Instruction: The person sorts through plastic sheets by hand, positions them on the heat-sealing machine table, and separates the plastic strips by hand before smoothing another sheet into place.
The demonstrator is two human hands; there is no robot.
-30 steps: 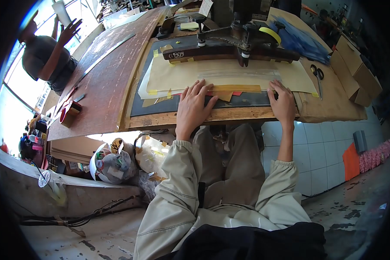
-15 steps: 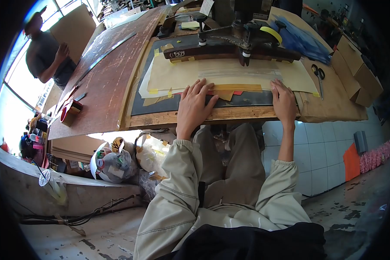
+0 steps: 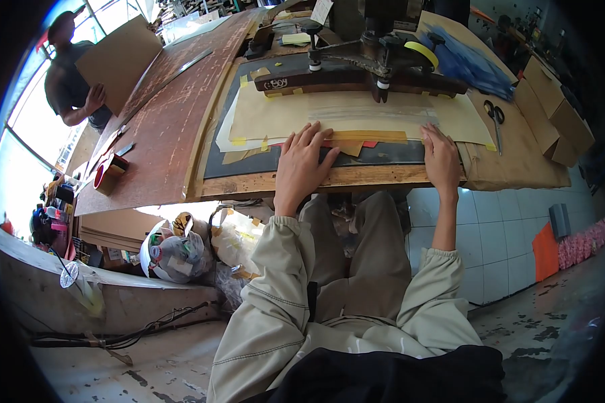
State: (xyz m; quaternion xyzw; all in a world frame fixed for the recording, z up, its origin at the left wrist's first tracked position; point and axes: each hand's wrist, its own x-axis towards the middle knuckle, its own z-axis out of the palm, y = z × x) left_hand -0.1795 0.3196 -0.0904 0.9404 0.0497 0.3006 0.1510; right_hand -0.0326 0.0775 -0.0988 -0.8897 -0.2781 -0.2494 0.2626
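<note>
Flat on the front edge of a cream sheet (image 3: 275, 117) lies my left hand (image 3: 304, 161), its fingers stretched out and nothing gripped. My right hand (image 3: 440, 158) rests at the sheet's right part, fingers extended and lying flat. Between the hands runs a yellow-brown strip (image 3: 370, 136) along the sheet's near edge, with bits of red showing beneath it. A clear plastic piece (image 3: 370, 113) lies on the sheet. Just behind, a dark press bar (image 3: 356, 84) hangs from a black metal machine head (image 3: 373, 47). Under the sheet is a dark grey mat (image 3: 242, 166).
Black scissors (image 3: 495, 121) lie right of the sheet, near blue plastic film (image 3: 467, 64) and an open cardboard box (image 3: 558, 111). A tape roll (image 3: 111, 171) and long metal ruler (image 3: 171, 84) lie on the left table. A person (image 3: 74, 74) holds a cardboard sheet (image 3: 121, 64) there.
At the left, the person has shifted slightly and the cardboard sheet has moved right and down. My hands stay in the same place on the cream sheet.
</note>
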